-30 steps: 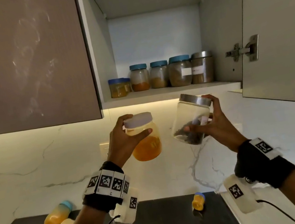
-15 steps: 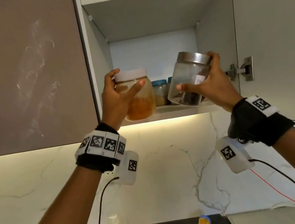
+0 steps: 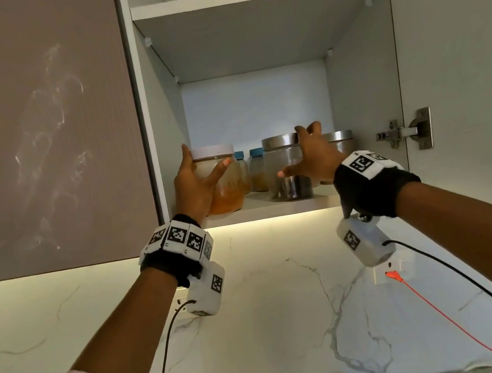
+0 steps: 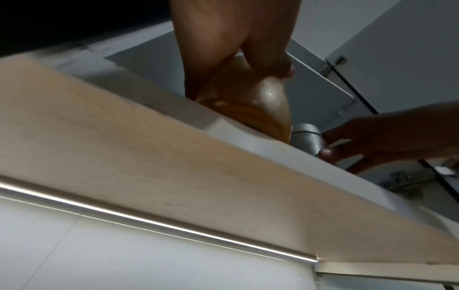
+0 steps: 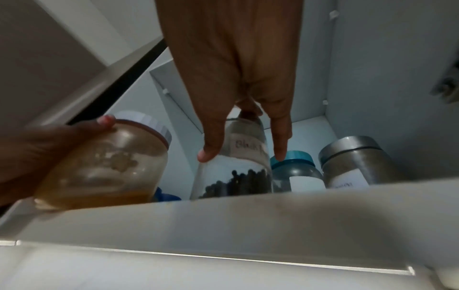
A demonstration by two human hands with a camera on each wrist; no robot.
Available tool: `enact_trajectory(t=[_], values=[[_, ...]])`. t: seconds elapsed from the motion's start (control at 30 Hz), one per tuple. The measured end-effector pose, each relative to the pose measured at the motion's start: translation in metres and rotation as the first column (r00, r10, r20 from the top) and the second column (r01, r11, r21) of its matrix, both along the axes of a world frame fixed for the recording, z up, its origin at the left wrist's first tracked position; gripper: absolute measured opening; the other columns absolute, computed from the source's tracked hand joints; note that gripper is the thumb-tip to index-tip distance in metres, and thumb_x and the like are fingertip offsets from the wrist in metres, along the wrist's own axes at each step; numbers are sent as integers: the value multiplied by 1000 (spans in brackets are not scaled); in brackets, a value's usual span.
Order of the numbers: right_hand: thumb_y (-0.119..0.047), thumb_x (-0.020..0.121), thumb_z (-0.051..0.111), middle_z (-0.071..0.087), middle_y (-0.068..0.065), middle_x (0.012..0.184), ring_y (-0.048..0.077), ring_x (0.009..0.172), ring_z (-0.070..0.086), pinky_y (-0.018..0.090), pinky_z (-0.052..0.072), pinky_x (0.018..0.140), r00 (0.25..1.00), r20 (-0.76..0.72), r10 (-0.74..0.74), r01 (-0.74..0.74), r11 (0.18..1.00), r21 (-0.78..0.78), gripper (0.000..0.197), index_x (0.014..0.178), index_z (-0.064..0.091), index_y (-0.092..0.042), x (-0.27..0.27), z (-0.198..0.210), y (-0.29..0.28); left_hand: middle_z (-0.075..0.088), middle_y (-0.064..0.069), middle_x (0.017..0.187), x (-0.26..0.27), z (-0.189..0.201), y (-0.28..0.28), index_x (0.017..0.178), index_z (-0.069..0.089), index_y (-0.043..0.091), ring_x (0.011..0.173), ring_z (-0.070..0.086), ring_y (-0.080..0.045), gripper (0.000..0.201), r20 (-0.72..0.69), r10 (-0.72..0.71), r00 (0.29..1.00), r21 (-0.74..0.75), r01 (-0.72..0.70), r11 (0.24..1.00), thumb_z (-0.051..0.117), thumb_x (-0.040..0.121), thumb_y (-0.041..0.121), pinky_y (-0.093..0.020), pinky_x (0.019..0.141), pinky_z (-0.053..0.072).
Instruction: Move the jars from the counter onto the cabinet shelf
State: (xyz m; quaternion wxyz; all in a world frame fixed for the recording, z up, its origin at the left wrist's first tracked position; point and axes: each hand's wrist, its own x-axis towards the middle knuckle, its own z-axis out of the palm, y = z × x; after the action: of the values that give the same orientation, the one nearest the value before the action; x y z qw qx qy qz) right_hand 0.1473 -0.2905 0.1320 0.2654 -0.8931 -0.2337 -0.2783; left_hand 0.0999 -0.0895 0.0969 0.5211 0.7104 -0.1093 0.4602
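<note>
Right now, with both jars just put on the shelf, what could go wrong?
1. The orange jar stands near the shelf front edge; the left hand pulling away could tip it off.
2. The right hand has its fingers spread around the steel-lidded jar, with the blue-lidded jars crowded close behind; a push could knock them together.

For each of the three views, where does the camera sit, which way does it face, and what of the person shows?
Head: faces forward and up into the open cabinet; both forearms show, left hand on the amber jar, right hand at the steel-lidded jar.
Left wrist: below the shelf, looking up past the palm; the other hand shows too.
Right wrist: below the shelf edge, looking up along the fingers.
Shared: all three show both jars.
</note>
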Motion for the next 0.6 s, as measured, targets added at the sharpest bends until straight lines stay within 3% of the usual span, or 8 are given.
enact_trajectory(t=[0.07,0.13,0.2,0.3,0.37,0.5,0.6], values=[[-30,75,74,12,17,149,40,127,41,41,38,106,998,-26,-65,62,993,-96,93,144,16,-6,8,5,6,42,-6,128,4,-4,3,142,1,27,104,50,-16,77,4,-80,997,14,80,997,56,87,26,-18,73,50],[-25,77,73,7,18,152,42,131,35,44,35,108,993,30,-115,119,969,-217,97,147,8,-7,14,10,13,38,-8,136,6,-10,7,140,0,38,113,50,-23,85,-35,-154,987,5,154,988,61,80,37,-37,84,53],[-15,78,72,16,16,149,41,130,35,46,37,106,995,61,-85,99,947,-304,89,147,16,-13,21,18,22,33,-8,139,13,-22,15,138,4,42,120,46,-27,87,-48,-176,983,52,178,983,66,78,29,-48,92,50],[-13,81,67,38,15,134,36,120,47,41,42,99,994,86,-65,97,884,-457,57,133,43,-12,26,36,30,24,-9,143,26,-34,21,141,5,26,125,36,-22,104,-55,73,996,285,-54,957,77,66,27,-38,96,43],[-13,85,63,46,16,131,32,119,49,34,41,99,992,99,-77,119,821,-559,45,128,49,-7,28,47,33,24,-8,144,30,-33,22,142,5,23,124,34,-20,108,-55,126,991,309,-103,946,79,64,27,-33,94,39],[-18,92,55,35,17,144,30,130,41,33,36,105,978,160,-134,207,712,-671,62,146,25,-11,39,53,42,28,-8,144,32,-31,23,142,4,23,126,36,-23,106,-58,121,991,302,-98,948,78,65,29,-30,92,37],[-15,93,52,28,16,146,32,128,43,35,39,105,975,140,-174,222,694,-685,71,150,9,-17,54,48,51,30,-7,143,30,-31,22,142,5,22,117,36,-14,103,-65,109,992,308,-84,948,76,67,27,-27,88,37]])
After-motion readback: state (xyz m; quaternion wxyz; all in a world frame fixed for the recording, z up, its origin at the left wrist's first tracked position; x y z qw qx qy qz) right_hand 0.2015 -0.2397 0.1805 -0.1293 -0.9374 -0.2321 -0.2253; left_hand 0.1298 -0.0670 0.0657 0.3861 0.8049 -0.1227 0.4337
